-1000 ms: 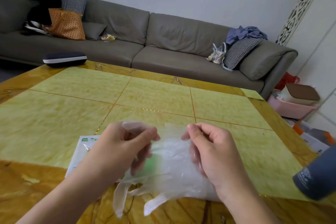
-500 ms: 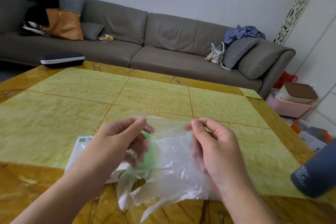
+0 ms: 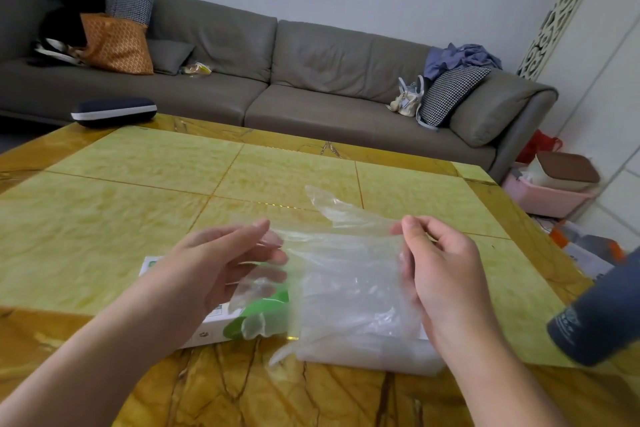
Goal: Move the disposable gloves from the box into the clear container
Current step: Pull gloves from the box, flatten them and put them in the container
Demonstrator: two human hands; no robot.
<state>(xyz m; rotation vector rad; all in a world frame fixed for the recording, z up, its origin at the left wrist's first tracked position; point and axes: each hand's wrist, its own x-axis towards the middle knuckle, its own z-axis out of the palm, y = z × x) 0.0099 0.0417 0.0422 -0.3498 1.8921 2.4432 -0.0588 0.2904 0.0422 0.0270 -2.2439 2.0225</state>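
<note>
Thin clear disposable gloves (image 3: 346,253) are stretched in the air between my two hands, low over the table. My left hand (image 3: 221,263) pinches their left side. My right hand (image 3: 440,267) pinches the right side, thumb on top. Glove fingers hang down at the bottom, and one flap sticks up at the top. A flat white and green glove box (image 3: 214,319) lies on the table under my left hand, partly hidden by it. More clear plastic (image 3: 367,350) rests on the table under the held gloves; I cannot tell whether it is the clear container.
The yellow-green table (image 3: 138,211) has a brown marbled border. A dark blue case (image 3: 114,112) lies at its far left edge. A dark grey cylinder (image 3: 602,319) juts in at the right. A grey sofa stands behind, with boxes on the floor to the right.
My hands have moved apart and risen a little, which spreads the gloves wide. More of the glove box shows under my left hand.
</note>
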